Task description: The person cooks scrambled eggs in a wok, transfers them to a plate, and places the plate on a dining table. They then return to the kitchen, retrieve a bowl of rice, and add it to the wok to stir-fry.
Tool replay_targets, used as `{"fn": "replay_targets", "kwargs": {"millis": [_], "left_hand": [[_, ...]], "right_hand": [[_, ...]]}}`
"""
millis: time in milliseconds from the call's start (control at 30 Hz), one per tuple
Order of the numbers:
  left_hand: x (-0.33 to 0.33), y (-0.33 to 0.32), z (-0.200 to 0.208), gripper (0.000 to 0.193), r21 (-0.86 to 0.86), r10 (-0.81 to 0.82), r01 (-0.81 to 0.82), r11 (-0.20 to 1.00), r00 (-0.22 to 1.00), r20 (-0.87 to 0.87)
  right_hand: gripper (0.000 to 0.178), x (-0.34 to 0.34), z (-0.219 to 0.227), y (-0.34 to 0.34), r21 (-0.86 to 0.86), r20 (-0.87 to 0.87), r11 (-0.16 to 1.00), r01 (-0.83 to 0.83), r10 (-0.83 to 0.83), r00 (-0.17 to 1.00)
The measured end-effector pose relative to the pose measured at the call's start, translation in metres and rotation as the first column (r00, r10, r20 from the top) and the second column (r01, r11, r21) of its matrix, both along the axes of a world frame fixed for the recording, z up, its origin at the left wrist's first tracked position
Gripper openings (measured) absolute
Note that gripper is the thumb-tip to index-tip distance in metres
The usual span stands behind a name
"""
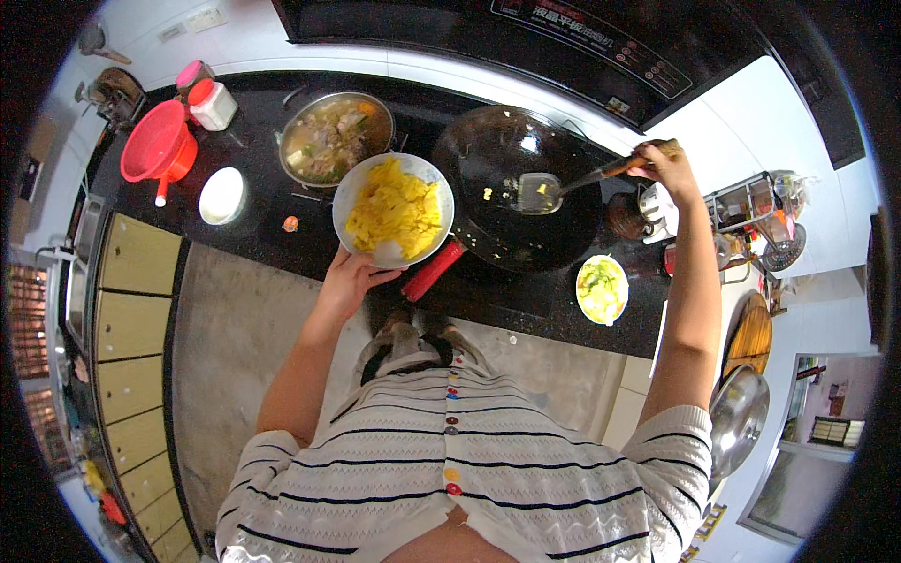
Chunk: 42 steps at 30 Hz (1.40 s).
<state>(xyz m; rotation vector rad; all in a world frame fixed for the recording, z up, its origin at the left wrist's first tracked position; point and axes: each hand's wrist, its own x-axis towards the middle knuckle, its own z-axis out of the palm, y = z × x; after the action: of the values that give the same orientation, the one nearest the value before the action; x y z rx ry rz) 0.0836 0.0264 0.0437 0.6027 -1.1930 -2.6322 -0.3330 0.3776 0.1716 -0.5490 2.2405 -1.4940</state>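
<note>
My left hand (355, 280) grips the near rim of a white bowl (385, 251) heaped with yellow scrambled egg (392, 208). The bowl is held beside the left edge of a large black wok (526, 239), above its red handle (434, 270). Closed round the wooden handle of a spatula (540, 192) is my right hand (666, 172). The spatula's metal blade is over the wok, with a small yellow bit on it. A few egg scraps cling to the wok's inside.
Left of the wok stands a pot of soup with meat (336, 141). A small white bowl (222, 195), a red strainer (155, 141) and red-lidded jars (212, 105) are farther left. To the wok's right sits a plate of chopped green and pale vegetables (602, 289). A range hood (563, 47) overhangs the back.
</note>
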Motion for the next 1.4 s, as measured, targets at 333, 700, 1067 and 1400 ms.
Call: {"fn": "replay_targets", "kwargs": {"millis": [333,700,1067,1400], "left_hand": [[-0.003,-0.005,0.002,0.058,-0.011,-0.021,0.021,1.000,0.999,0.030],[-0.026,-0.013,0.016,0.056,-0.071,-0.167,0.170,0.983,0.985,0.050],[-0.076,-0.005,0.014,0.057,-0.052,-0.194,0.191,0.980,0.979,-0.057],[-0.123,0.008,0.019,0.056,0.028,-0.141,0.142,0.990,0.990,-0.020]], "right_hand": [[0.029,0.077,-0.103,-0.002,-0.459,0.389,0.779,0.427,-0.256,0.885],[0.025,0.126,-0.156,0.000,-0.674,0.511,0.520,0.524,-0.183,0.840],[0.013,0.221,0.017,0.007,-0.604,-0.256,0.796,0.050,-0.253,0.933],[0.028,0.313,0.061,-0.045,0.192,-0.858,0.965,-0.176,0.252,0.448]]}}
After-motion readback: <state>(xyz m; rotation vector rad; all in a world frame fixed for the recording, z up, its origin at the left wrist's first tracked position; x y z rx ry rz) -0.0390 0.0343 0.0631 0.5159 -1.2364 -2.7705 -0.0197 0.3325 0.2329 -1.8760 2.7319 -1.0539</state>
